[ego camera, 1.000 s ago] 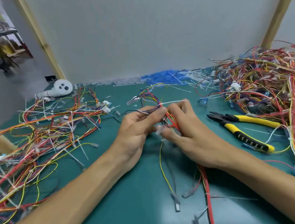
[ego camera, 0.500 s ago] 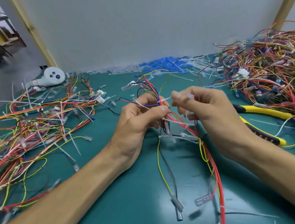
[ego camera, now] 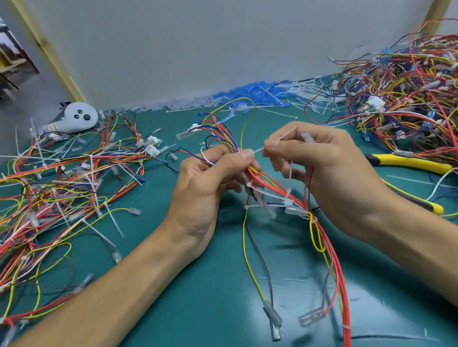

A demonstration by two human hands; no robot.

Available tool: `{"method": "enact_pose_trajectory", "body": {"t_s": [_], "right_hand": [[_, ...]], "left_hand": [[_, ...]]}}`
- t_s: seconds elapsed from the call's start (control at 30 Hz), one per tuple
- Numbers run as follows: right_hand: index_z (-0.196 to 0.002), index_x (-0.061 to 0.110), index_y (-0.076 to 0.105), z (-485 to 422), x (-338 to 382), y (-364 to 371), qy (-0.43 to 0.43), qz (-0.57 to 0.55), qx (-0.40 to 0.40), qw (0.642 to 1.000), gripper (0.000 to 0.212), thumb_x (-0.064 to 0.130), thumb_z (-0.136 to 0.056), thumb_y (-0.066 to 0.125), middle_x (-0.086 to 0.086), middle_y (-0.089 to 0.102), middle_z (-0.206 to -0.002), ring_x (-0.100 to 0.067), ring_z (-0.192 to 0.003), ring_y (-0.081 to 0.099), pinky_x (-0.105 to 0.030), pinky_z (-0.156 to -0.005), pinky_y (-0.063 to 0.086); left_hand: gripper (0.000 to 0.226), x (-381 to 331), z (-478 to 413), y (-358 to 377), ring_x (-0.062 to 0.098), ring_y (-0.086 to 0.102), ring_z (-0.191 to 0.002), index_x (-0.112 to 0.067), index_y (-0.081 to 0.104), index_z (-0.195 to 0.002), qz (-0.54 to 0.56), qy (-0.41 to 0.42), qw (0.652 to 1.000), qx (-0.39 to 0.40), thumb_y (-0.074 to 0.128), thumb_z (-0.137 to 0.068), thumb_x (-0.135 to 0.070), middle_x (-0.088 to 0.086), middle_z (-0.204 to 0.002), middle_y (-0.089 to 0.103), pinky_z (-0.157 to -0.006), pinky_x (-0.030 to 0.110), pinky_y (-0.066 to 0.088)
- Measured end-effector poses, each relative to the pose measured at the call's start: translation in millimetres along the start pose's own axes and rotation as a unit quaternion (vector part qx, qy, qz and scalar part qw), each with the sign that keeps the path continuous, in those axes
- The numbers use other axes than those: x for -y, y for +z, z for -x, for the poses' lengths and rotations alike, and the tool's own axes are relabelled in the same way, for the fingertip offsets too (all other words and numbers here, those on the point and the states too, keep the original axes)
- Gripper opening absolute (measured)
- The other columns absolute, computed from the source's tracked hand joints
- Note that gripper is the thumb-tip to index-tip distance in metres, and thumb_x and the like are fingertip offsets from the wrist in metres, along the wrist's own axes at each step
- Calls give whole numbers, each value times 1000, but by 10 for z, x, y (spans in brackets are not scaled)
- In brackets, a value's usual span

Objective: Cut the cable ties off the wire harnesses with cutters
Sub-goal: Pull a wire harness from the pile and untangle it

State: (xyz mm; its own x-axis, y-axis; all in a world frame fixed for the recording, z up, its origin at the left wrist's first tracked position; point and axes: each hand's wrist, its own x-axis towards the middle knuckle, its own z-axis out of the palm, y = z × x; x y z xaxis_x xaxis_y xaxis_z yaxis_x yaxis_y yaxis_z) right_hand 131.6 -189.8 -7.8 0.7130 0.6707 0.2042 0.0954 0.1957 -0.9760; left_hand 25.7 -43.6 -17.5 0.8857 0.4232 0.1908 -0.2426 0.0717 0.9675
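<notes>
Bare left hand (ego camera: pixel 204 186) and right hand (ego camera: pixel 332 169) on bare forearms (ego camera: pixel 109 302), fingers (ego camera: pixel 283 146) with short, plain nails.

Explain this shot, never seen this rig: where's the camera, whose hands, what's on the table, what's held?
No robot here: one wide-angle camera worn on a person's head looks down at their two bare hands. The left hand grips a wire harness of red, yellow and blue wires, held over the green mat. The right hand pinches a white cable tie beside the left thumb. The yellow-handled cutters lie on the mat to the right, in neither hand, partly hidden behind the right wrist. A spread of harnesses covers the left, a heap of harnesses the right. Blue and white offcuts line the back wall; a white handheld device with dark buttons sits back left.
</notes>
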Motion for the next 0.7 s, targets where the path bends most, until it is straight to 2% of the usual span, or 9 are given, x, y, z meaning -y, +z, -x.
{"method": "enact_pose_trajectory", "body": {"t_s": [0.1, 0.17, 0.3, 0.4, 0.47, 0.53, 0.6, 0.67, 0.7], "right_hand": [[-80, 12, 73, 18, 18, 19, -31, -7, -11, 999, 12, 8, -92, 72, 2, 67, -71, -12, -66, 51, -25, -70, 42], [-81, 6, 73, 29, 10, 27, -50, 0, -27, 998, 9, 4, -90, 74, -1, 68, -71, -13, -66, 52, -20, -68, 43], [-79, 1, 74, 43, -18, 36, -69, 21, -80, 994, 8, -1, -86, 77, -22, 63, -73, -14, -65, 52, -19, -65, 44], [-81, -3, 75, 36, 14, 15, -72, 61, -83, 992, 7, -1, -88, 76, -17, 64, -70, -13, -63, 55, -20, -65, 45], [-85, 2, 76, 3, 85, -68, -69, 173, -22, 982, 7, 5, -91, 77, -12, 71, -76, -13, -72, 62, -29, -71, 50], [-94, 10, 76, -3, 233, -192, -54, 245, 54, 966, 7, 14, -89, 79, -10, 75, -98, -15, -92, 67, -31, -83, 51], [-110, 19, 74, -34, 422, -376, -54, 259, 97, 959, 34, 17, -76, 69, -2, 71, -122, -11, -113, 65, -23, -91, 51], [-120, 34, 68, -78, 550, -571, -30, 325, 73, 942, 50, 25, -70, 65, 3, 64, -130, -12, -119, 61, -27, -94, 50], [-121, 40, 64, -102, 570, -662, -4, 405, 50, 913, 49, 35, -73, 67, 2, 61, -131, -15, -121, 59, -34, -98, 50]], "left_hand": [[27, 3, 9, 7, 15, 60, -66, -22, 73, -59, -18, 14, 1000, -12, 67, -85, -20, 1, -73, 73, -72, 36, 43], [25, 16, 12, 7, 14, 61, -64, -21, 75, -60, -29, 26, 999, -23, 68, -84, -20, 3, -73, 74, -69, 33, 43], [21, 41, -4, 16, 14, 61, -60, -17, 76, -63, -48, 46, 997, -37, 70, -83, -19, 7, -71, 74, -66, 31, 43], [20, 50, -12, 8, 14, 62, -61, -16, 77, -65, -37, 48, 997, -39, 70, -84, -18, 7, -73, 74, -61, 28, 44], [19, 38, -28, -35, 15, 61, -63, -17, 77, -66, -13, 36, 998, -43, 70, -84, -17, 4, -74, 73, -60, 28, 43], [15, 11, -59, -99, 15, 59, -65, -17, 78, -70, 17, 24, 998, -52, 74, -85, -18, 2, -73, 70, -61, 27, 41], [13, -15, -92, -148, 14, 58, -65, -16, 78, -75, 38, 14, 997, -69, 72, -84, -23, 0, -72, 68, -62, 25, 40], [16, -17, -113, -167, 11, 58, -63, -15, 77, -77, 44, 1, 995, -87, 70, -83, -28, -2, -71, 68, -61, 24, 40], [17, -12, -115, -171, 10, 58, -62, -15, 77, -79, 43, -3, 995, -93, 69, -83, -30, -3, -70, 67, -60, 23, 40]]}}
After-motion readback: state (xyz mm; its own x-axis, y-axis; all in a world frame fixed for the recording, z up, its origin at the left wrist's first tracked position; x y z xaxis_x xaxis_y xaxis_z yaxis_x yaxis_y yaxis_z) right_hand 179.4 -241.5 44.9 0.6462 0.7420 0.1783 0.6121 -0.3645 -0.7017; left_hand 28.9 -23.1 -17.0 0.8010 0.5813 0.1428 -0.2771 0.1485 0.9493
